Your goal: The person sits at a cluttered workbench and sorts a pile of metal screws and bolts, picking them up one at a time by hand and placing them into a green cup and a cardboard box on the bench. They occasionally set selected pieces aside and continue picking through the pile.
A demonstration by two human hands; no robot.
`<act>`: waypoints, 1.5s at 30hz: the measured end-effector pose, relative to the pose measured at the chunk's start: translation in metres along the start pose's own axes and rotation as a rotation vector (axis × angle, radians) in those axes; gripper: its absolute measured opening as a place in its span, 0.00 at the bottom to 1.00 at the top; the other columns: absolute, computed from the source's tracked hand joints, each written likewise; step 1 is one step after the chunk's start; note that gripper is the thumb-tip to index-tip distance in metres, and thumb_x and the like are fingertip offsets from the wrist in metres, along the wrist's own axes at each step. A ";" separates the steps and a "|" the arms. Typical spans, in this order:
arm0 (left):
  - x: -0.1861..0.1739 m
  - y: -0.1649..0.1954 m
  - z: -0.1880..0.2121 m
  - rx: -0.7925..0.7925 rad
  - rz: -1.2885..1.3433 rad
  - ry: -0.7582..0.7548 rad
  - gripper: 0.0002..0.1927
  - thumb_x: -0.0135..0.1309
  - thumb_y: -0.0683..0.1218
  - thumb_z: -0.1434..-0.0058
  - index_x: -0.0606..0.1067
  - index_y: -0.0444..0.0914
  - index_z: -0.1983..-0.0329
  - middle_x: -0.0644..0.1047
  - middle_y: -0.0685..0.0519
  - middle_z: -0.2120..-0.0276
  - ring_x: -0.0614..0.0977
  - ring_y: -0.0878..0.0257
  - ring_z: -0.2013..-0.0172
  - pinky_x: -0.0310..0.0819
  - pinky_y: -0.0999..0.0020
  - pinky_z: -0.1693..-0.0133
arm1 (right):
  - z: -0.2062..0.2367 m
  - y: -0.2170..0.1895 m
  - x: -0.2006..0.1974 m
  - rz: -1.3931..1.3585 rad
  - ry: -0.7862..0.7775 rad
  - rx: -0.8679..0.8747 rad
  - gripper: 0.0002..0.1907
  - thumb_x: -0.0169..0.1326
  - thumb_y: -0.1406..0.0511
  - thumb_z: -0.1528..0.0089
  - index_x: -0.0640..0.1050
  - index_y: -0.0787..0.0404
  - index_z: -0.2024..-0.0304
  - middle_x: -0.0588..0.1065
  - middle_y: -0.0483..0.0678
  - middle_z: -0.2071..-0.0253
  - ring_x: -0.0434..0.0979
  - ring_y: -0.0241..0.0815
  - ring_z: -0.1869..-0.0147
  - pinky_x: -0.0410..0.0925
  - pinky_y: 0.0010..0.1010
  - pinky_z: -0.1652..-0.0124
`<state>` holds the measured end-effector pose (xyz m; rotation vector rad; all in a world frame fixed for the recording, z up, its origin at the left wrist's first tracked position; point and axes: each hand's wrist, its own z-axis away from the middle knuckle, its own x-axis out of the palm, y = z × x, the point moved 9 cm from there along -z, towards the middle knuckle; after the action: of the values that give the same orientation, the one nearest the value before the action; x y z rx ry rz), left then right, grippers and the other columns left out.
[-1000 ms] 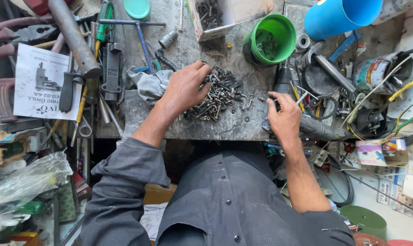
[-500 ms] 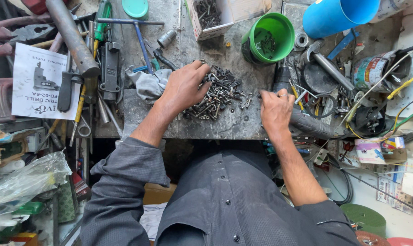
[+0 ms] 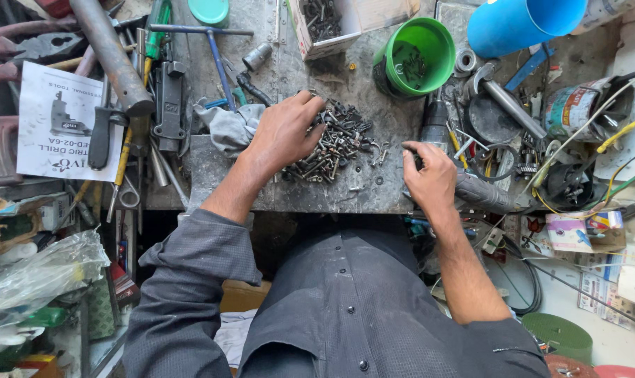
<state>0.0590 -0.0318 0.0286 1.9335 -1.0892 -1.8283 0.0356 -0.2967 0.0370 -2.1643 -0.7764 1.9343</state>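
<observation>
- The loose heap of small dark metal screws and bolts (image 3: 335, 143) lies on the scuffed grey metal tabletop (image 3: 317, 192), directly under and just beyond the left hand (image 3: 286, 133); its bulk spreads from those fingertips toward the person's right.
- The left hand rests palm-down on the near-left part of the heap, fingers (image 3: 316, 105) spread and bent into the pieces. Whether they pinch any single screw cannot be told, since the palm hides it.
- The right hand (image 3: 429, 178) sits near the tabletop's right edge, apart from the main heap, with only a few stray pieces between. Its fingers are curled inward with thumb and forefinger drawn together; anything held there is too small to make out.
- The left hand is plainly the nearer one to the heap; the right would have to cross leftward to reach it.
- The heap has no single long axis: the screws lie crossed at all angles, though the pile as a whole stretches slantwise, from near-left to far-right.
- The pieces look short, dull and greasy, mixed in size, some with washers or hooks at the fringe.
- Beyond the heap stands a round green plastic tub (image 3: 415, 56) holding a few more small parts, and an open cardboard box (image 3: 331, 24) of similar hardware.
</observation>
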 end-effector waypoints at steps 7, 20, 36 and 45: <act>-0.001 0.001 0.006 0.015 0.000 0.012 0.15 0.61 0.47 0.40 0.71 0.35 0.57 0.74 0.44 0.62 0.79 0.44 0.58 0.74 0.51 0.60 | 0.022 -0.017 0.042 0.431 -0.133 -0.221 0.17 0.64 0.60 0.43 0.83 0.55 0.52 0.79 0.45 0.56 0.75 0.47 0.51 0.60 0.43 0.51; 0.003 -0.001 0.009 0.019 -0.002 0.013 0.15 0.60 0.47 0.39 0.71 0.35 0.56 0.74 0.44 0.61 0.79 0.44 0.59 0.75 0.51 0.60 | 0.026 -0.020 0.047 0.341 -0.175 -0.215 0.07 0.63 0.62 0.39 0.83 0.53 0.58 0.77 0.45 0.60 0.75 0.46 0.53 0.61 0.42 0.53; 0.005 -0.001 0.004 0.004 0.001 -0.001 0.15 0.61 0.47 0.40 0.71 0.35 0.57 0.74 0.44 0.62 0.79 0.43 0.58 0.74 0.50 0.60 | 0.074 0.044 0.106 -1.567 -0.399 0.574 0.08 0.56 0.67 0.39 0.72 0.62 0.59 0.75 0.51 0.59 0.75 0.39 0.60 0.69 0.30 0.60; 0.000 0.005 0.000 0.022 0.009 0.032 0.16 0.61 0.47 0.41 0.72 0.35 0.56 0.74 0.44 0.62 0.79 0.43 0.58 0.75 0.50 0.59 | 0.076 -0.023 0.089 -0.065 -0.503 -0.009 0.15 0.64 0.56 0.41 0.80 0.61 0.64 0.78 0.56 0.73 0.78 0.55 0.67 0.69 0.42 0.67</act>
<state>0.0574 -0.0355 0.0316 1.9606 -1.1099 -1.7815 -0.0404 -0.2538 -0.0448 -1.6375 -0.9077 2.4735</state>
